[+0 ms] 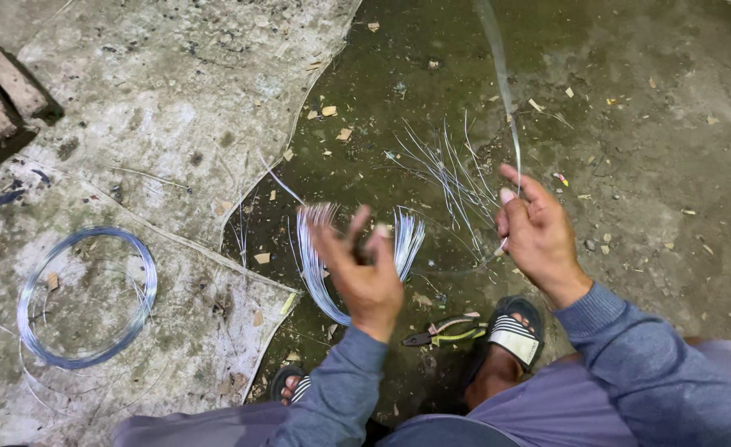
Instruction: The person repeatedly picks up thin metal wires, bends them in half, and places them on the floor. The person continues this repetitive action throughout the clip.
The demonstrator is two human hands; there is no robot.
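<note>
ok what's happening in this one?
A person crouches over a dirty concrete floor, working thin wire. The left hand has a grip on a looped wire bundle with cut ends fanning out. The right hand pinches a single wire strand running up out of view. Cut wire pieces lie ahead, pliers sit by the sandalled foot, and a wire coil lies to the left.
</note>
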